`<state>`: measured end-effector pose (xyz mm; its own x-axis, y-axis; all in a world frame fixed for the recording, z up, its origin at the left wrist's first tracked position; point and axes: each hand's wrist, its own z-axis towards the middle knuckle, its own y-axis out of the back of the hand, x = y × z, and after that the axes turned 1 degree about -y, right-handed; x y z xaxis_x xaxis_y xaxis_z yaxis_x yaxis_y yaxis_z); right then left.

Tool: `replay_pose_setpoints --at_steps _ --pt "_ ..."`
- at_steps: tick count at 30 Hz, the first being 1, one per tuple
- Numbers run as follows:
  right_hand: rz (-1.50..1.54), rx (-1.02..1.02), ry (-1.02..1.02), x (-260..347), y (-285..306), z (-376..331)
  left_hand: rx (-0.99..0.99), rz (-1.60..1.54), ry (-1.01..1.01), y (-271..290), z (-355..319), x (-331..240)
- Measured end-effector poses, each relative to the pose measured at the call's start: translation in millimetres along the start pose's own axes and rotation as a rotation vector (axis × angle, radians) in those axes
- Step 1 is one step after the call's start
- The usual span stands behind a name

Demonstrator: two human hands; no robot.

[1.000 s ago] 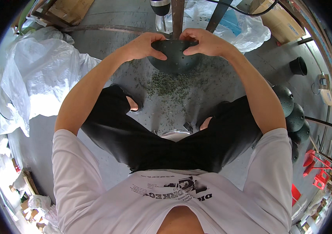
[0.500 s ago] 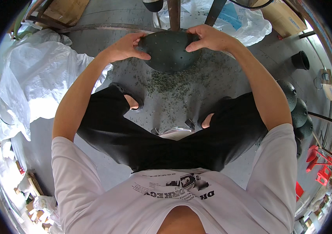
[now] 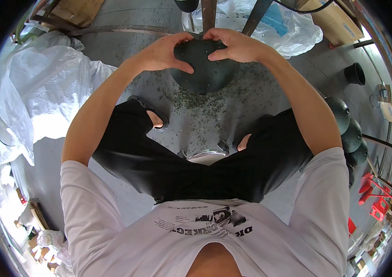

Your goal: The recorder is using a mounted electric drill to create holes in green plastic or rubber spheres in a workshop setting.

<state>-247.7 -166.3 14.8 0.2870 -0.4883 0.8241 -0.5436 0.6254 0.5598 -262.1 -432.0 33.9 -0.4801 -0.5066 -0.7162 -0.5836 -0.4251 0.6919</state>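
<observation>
Gripping a dome (image 3: 205, 71), perhaps by its edge, hands (image 3: 164, 51) (image 3: 236, 45) clear of knees (image 3: 124, 113) (image 3: 284, 121).

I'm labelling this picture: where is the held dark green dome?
In the head view, the dark green dome is at upper centre, between the left hand and right hand, near scattered dark bits.

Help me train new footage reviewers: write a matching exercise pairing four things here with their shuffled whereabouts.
Things:
1. Dark green dotted dome
2. Dark scraps
3. Black bucket
4. Translucent plastic sheeting

Whereabouts:
A. Near the picture's right edge, in its upper half
B. Bunched at the picture's left side
C. Held between the left hand and right hand
D. Strewn across the floor around the feet

Pairs: 1-C, 2-D, 3-A, 4-B
</observation>
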Motion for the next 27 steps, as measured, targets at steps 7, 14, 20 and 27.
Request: replay_pose_setpoints --at_steps 7,14,20,27 --pt "0.091 0.005 0.064 -4.8 8.8 3.8 -0.024 -0.086 -0.028 9.9 -0.9 22.1" --pt "0.263 0.036 -0.034 -11.2 19.1 -6.1 0.019 -0.079 -0.002 14.1 -9.2 39.6" --pt "0.313 0.023 0.074 -17.1 27.8 -7.2 0.014 -0.074 0.070 15.6 -9.4 38.7" --pt "0.290 -0.011 -0.019 -13.8 26.1 -6.8 -0.064 -0.066 -0.082 14.4 -9.4 46.3"
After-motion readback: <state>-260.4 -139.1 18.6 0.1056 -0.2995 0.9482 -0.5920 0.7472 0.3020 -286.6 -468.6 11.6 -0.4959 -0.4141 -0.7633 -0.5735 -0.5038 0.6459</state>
